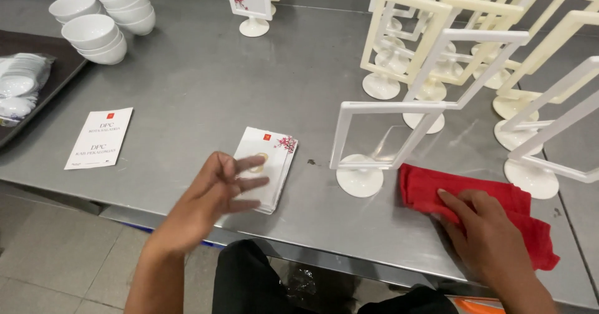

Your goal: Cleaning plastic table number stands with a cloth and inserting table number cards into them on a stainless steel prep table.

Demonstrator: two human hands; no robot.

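L hand [228, 186] spread over card stack [274, 155], 9 o'clock of white frame stand [374, 145]. R hand [480, 227] flat, fingers together, pressing red cloth [424, 186] on surface [206, 83].

- Left hand [215, 192] hovers, fingers spread, over a stack of white cards [267, 164].
- Right hand [483, 230] presses flat on a red cloth [430, 186].
- An empty white frame stand [362, 145] stands between them on the steel table [206, 83].

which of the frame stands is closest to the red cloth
The empty white frame stand just left of the red cloth; its round base almost meets the cloth's edge, while the other stands sit farther back or right.
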